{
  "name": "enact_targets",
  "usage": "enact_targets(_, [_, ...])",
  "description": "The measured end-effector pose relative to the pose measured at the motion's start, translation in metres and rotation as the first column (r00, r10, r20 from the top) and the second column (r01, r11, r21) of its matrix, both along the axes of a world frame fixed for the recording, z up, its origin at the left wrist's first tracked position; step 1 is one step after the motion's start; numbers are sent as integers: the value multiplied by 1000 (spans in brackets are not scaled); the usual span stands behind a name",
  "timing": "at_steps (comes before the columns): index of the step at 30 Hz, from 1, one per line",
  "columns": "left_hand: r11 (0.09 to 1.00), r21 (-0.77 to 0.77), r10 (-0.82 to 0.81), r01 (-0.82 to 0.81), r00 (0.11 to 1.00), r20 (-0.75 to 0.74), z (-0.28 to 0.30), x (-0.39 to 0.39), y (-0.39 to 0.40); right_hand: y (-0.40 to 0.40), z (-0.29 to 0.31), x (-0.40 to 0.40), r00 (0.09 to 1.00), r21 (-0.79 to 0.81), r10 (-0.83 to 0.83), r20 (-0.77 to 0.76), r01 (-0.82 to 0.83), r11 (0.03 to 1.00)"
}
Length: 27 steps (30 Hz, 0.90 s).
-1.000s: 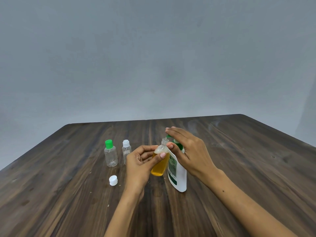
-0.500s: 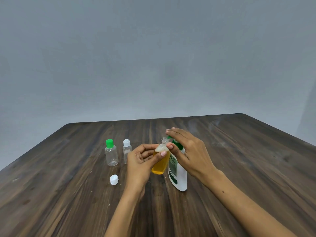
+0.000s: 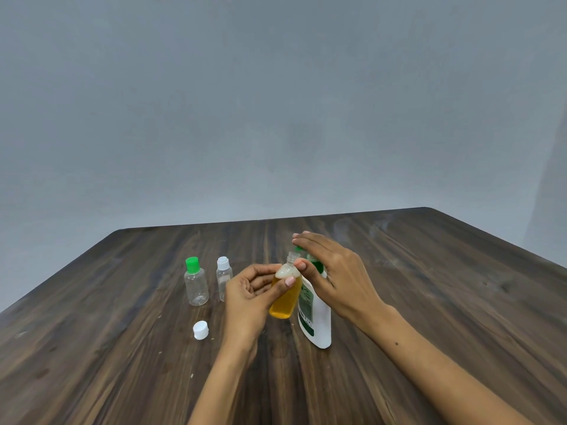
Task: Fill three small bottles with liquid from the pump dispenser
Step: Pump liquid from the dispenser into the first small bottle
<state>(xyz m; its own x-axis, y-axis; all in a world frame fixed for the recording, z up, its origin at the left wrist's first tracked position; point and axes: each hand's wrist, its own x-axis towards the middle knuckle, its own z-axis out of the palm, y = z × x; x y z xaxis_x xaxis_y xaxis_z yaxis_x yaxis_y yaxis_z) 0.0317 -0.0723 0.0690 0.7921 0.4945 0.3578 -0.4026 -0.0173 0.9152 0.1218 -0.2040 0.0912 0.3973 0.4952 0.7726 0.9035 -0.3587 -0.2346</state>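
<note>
Head view: left hand (image 3: pixel 245 297) keeps gripping the nearly full small bottle (image 3: pixel 286 294) under the spout; right hand (image 3: pixel 333 276), fingers straight, has risen slightly on the pump dispenser (image 3: pixel 316 314). Two capped bottles (image 3: pixel 196 285) still wait empty.

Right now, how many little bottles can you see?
3. The green-capped bottle and the white-capped bottle stand left; the left hand holds the orange-filled bottle beside the pump dispenser.

amber-filled bottle (image 3: pixel 287 297) – uncapped, tilted | pump dispenser (image 3: pixel 317 317) – white, upright | two clear bottles (image 3: pixel 196 286) – capped
</note>
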Motion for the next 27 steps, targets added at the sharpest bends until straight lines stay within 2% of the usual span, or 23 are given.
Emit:
enact_targets(19, [1000, 2, 8, -8, 1000, -1, -2, 2, 3, 0, -1, 1, 1000, 19, 24, 4, -24, 1000])
enact_targets(27, [999, -18, 35, -35, 999, 7, -6, 0, 3, -2, 6, 2, 1000, -38, 16, 9, -16, 999])
